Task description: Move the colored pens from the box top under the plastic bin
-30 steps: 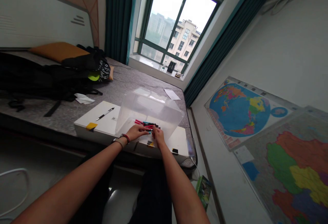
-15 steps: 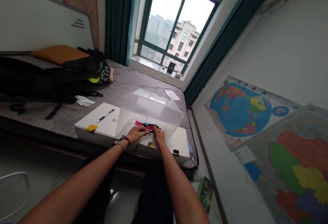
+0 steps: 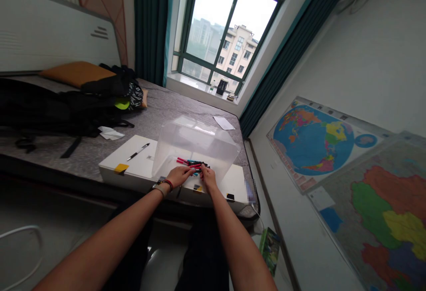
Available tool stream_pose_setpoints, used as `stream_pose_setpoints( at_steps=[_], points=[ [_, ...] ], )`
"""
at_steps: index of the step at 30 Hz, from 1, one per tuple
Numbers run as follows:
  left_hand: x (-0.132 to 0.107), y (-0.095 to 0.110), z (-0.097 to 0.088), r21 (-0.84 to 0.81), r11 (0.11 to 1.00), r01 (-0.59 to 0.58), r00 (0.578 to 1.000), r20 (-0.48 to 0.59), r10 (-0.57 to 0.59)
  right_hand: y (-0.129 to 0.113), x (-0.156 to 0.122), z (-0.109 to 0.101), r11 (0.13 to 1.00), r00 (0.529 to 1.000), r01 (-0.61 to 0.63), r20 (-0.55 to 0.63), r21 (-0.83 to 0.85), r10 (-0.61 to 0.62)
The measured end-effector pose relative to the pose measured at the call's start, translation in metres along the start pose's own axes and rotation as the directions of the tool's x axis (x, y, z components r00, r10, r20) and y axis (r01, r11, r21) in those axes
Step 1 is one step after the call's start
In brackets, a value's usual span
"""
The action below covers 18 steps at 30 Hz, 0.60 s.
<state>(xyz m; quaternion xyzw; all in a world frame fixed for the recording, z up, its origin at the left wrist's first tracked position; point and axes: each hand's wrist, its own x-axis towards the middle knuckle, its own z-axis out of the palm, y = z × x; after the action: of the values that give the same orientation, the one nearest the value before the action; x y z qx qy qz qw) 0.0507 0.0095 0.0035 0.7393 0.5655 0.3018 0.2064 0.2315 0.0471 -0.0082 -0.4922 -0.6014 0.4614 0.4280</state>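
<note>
A clear plastic box (image 3: 213,138) lies tipped with its opening toward me. Several pens with red, black and teal parts (image 3: 186,161) are heaped inside it. My left hand (image 3: 179,175) reaches into the opening from the left, its fingertips closed around the near end of a pen. Close on its right, my right hand (image 3: 208,178) pinches a dark pen at the right end of the heap. The fingers partly hide what they hold. Left of the clear box, a black and silver pen (image 3: 138,151) rests on a white box (image 3: 115,160).
The white boxes sit at the edge of a grey mattress (image 3: 156,100). A crumpled tissue (image 3: 111,133), a black bag (image 3: 49,107) and an orange pillow (image 3: 78,72) lie to the left. A white sheet of paper (image 3: 224,123) lies behind the box. Wall maps (image 3: 319,142) hang right.
Both hands stay at the heap of pens and have shifted only slightly, fingers still closed. The view has tilted a little. The boxes and the lone pen have not moved.
</note>
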Motion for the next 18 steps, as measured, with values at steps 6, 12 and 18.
stream_pose_setpoints(
  at_steps=[6, 12, 18],
  points=[
    [0.0007, -0.0013, -0.0003, -0.012, 1.0, -0.012, 1.0, 0.011, 0.012, -0.0008, -0.0001, 0.0001, 1.0, 1.0, -0.001, -0.001, 0.005, 0.001],
    [-0.0021, -0.0013, 0.0012, -0.098, 0.995, -0.01, 0.998, -0.055, 0.004, 0.0015, -0.0002, -0.0003, 1.0, 1.0, 0.024, -0.008, -0.009, -0.024],
    [-0.0043, 0.0019, -0.0016, -0.094, 0.996, 0.002, 1.0, -0.019, -0.004, -0.0006, -0.0022, 0.0, 0.998, 0.999, 0.042, -0.002, -0.038, -0.043]
  ],
)
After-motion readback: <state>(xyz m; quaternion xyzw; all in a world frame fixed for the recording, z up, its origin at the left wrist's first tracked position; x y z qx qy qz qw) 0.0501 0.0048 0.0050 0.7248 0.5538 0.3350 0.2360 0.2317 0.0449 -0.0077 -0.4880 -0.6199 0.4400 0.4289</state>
